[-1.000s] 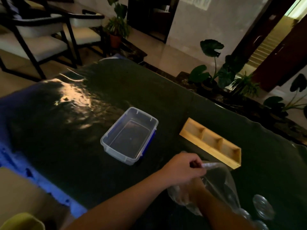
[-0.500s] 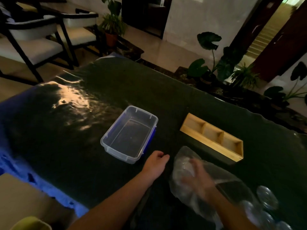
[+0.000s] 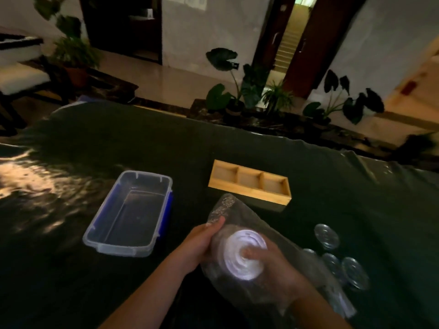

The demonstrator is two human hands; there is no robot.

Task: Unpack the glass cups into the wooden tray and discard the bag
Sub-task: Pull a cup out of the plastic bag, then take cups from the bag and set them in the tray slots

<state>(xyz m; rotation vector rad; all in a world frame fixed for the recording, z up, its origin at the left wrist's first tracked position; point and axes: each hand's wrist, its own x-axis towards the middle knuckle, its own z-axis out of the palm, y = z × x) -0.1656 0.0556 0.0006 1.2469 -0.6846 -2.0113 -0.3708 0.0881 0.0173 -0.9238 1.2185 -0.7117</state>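
The left hand (image 3: 202, 243) pinched the thin plastic bag (image 3: 240, 217) from outside; the right hand (image 3: 273, 264), inside it, clasped a glass cup (image 3: 244, 254) just short of the empty wooden tray (image 3: 247, 193). Slick, breakable glass, I judged; best gripped around its wall.

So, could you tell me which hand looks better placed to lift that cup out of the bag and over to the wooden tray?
The right hand, probably: it is inside the bag, already on the cup. The left hand grips the bag from outside, steadying it. The wooden tray lies just ahead.
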